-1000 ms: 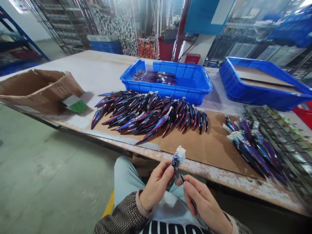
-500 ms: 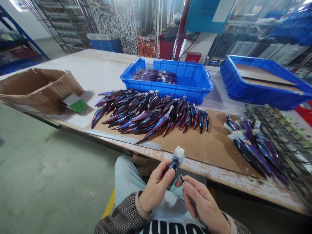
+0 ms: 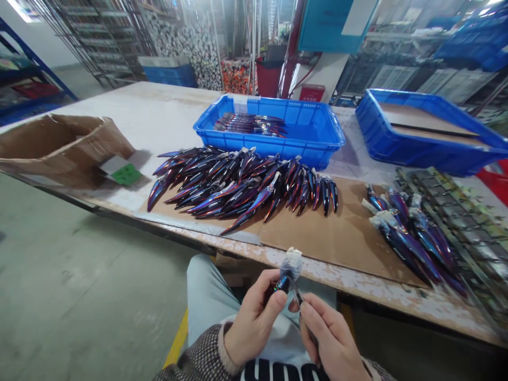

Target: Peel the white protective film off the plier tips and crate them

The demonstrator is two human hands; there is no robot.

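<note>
My left hand (image 3: pixel 254 317) is closed round a dark glossy fishing lure (image 3: pixel 282 284), held over my lap just off the table edge. Whitish masking tape (image 3: pixel 292 263) wraps the lure's upper end, while the rest of its body is hidden in my fingers. Between thumb and fingers, my right hand (image 3: pixel 331 333) pinches a slim knife-like tool (image 3: pixel 298 297). The tip of this tool meets or lies very near the lower edge of the tape. Past my hands, a pile of similar purple-black lures (image 3: pixel 222 182) covers the cardboard (image 3: pixel 313 238).
More taped lures (image 3: pixel 413 238) lie at the right, beside a rack-like row of greenish pieces (image 3: pixel 456 227). A blue crate (image 3: pixel 270 143) holding several lures stands behind the pile. Another blue crate (image 3: pixel 428 153) is at far right, an open carton (image 3: pixel 67 159) at left.
The tool in my right hand has moved up and left, to the taped end of the lure. My left hand has dipped slightly with the lure.
</note>
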